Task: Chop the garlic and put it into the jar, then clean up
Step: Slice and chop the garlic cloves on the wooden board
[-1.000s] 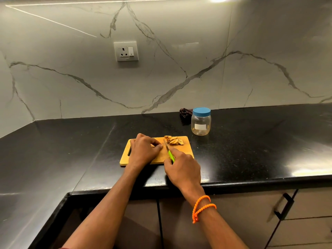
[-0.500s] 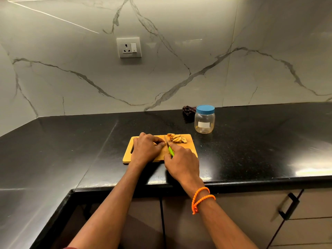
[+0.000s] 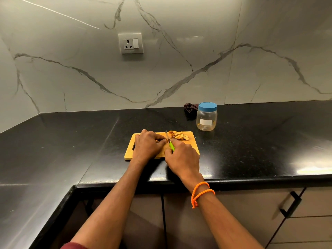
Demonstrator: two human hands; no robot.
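A small wooden cutting board (image 3: pixel 194 146) lies on the black counter near its front edge. Cut garlic pieces (image 3: pixel 179 136) are heaped at the board's far right. My left hand (image 3: pixel 148 145) lies on the board with curled fingers pinning a garlic piece (image 3: pixel 157 140), mostly hidden beneath them. My right hand (image 3: pixel 183 158) grips a green-handled knife (image 3: pixel 171 146), its blade pointing away just right of my left fingertips. A clear plastic jar (image 3: pixel 206 119) with a blue lid on stands behind the board to the right.
A dark crumpled object (image 3: pixel 190 107) lies by the wall behind the jar. A wall socket (image 3: pixel 130 43) is on the marble backsplash. The black counter (image 3: pixel 260 141) wraps round to the left, with cabinet doors and a black handle (image 3: pixel 290 205) below.
The head camera has tilted slightly, shifting the scene. Both hands stay on the board, with the knife blade still close to my left fingertips.
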